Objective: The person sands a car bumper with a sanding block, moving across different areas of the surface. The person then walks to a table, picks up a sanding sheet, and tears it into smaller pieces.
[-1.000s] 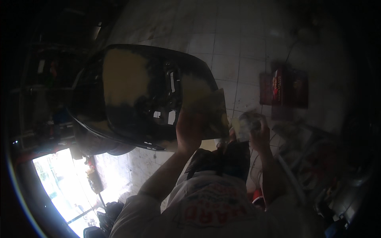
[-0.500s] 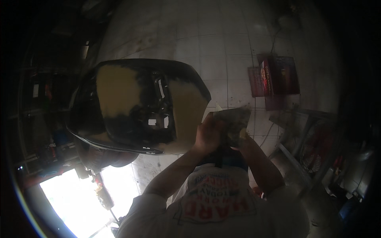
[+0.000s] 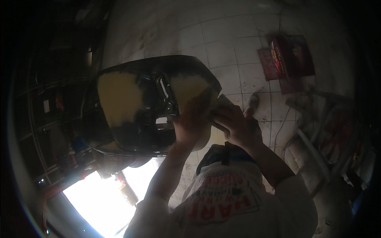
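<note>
A glossy black car bumper (image 3: 149, 95) lies to the left and ahead of me, with tan filler patches (image 3: 120, 95) on it and a slotted recess between them. My left hand (image 3: 192, 125) is over the right-hand patch at the panel's near right side. Its fingers look closed, but they are dark and blurred, and what they grip cannot be made out. Just right of the panel's edge, my right hand (image 3: 238, 129) is closed on a flat greyish board (image 3: 225, 100), which it partly covers. The two hands almost meet.
A dark red box (image 3: 295, 55) with open flaps sits on the pale tiled floor (image 3: 222, 51). A metal frame (image 3: 313, 148) stands at right. Shelving (image 3: 39, 111) lines the left, and glaring light comes in at lower left. A shoe (image 3: 253, 102) shows beyond my right hand.
My left hand has moved left from the board onto the bumper's right patch. The board has tilted and come closer to the panel's edge. The whole view has shifted.
</note>
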`<move>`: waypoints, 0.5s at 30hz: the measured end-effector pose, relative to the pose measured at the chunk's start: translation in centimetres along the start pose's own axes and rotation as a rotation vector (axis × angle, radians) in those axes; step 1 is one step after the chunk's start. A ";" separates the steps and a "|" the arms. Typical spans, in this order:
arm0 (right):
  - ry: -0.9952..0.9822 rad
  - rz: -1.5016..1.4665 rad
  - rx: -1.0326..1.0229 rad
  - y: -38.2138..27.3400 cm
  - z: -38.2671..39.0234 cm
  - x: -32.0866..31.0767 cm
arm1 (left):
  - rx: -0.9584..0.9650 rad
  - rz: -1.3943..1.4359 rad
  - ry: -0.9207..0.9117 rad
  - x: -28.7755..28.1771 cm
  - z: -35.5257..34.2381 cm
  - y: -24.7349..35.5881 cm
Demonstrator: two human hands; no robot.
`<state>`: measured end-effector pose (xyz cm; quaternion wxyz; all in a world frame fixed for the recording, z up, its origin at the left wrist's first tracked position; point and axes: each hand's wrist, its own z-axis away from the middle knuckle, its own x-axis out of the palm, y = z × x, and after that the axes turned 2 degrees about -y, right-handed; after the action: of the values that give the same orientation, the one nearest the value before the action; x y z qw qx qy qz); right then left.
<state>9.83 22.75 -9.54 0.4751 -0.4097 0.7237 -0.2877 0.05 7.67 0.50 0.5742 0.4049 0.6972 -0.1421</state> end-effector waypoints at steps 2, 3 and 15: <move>-0.090 -0.057 0.020 0.1 1.0 2.0 | -0.331 0.321 0.170 -1.0 -0.1 -0.3; -0.172 -0.090 0.012 0.5 1.7 3.0 | -0.442 0.482 0.243 -1.7 0.1 -0.7; -0.229 -0.379 0.747 20.7 -1.5 12.6 | -1.358 1.344 -0.008 -4.7 8.4 -11.7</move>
<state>-0.86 22.22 -31.30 0.6067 -0.3644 0.4243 -0.5649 -2.65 -7.12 -0.85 0.6507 0.3004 0.2506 0.6508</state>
